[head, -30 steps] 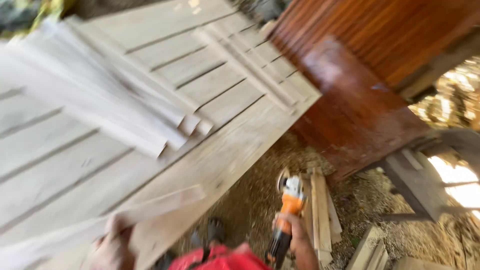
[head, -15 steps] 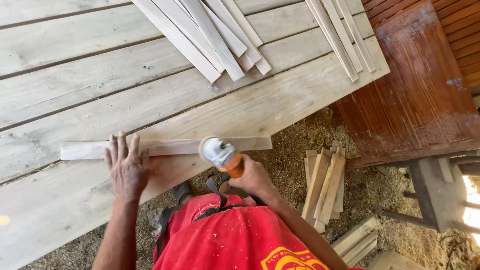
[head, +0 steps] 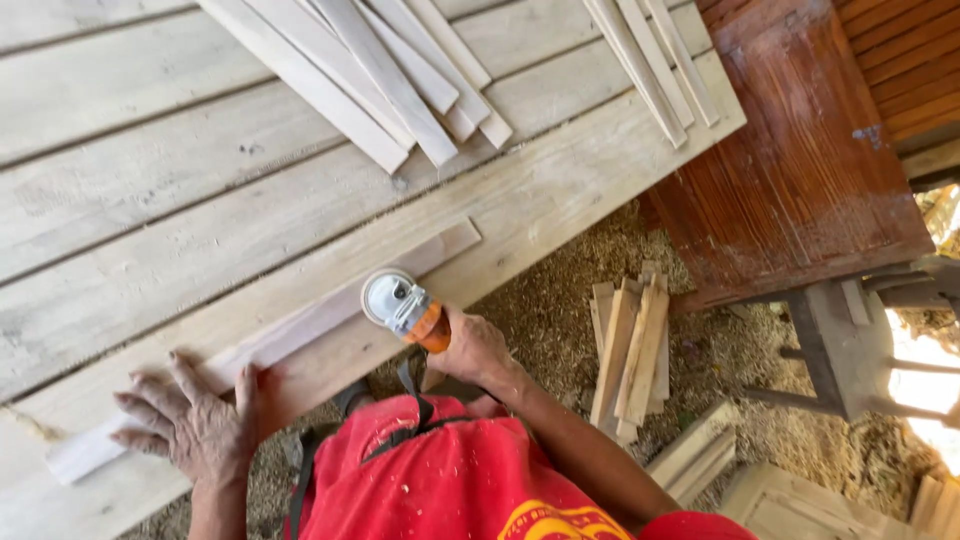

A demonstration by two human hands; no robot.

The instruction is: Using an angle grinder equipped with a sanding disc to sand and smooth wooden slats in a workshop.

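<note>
My left hand [head: 190, 425] presses flat, fingers spread, on the near end of a long thin wooden slat [head: 300, 325] that lies diagonally on the plank workbench [head: 150, 250]. My right hand [head: 472, 350] grips the orange body of an angle grinder [head: 403, 306], whose grey head and disc rest on the slat near its middle. I wear a red shirt, seen at the bottom edge.
A fan of loose slats [head: 380, 70] lies on the bench top, with more slats [head: 650, 60] at its far right corner. A brown wooden panel [head: 800, 150] stands to the right. Offcut slats [head: 630, 350] and a wooden stool [head: 840, 340] sit on the sawdust-covered ground.
The slat has swung from lying level along the bench edge to a diagonal. My left hand slid down to its near end. The grinder moved left onto the slat.
</note>
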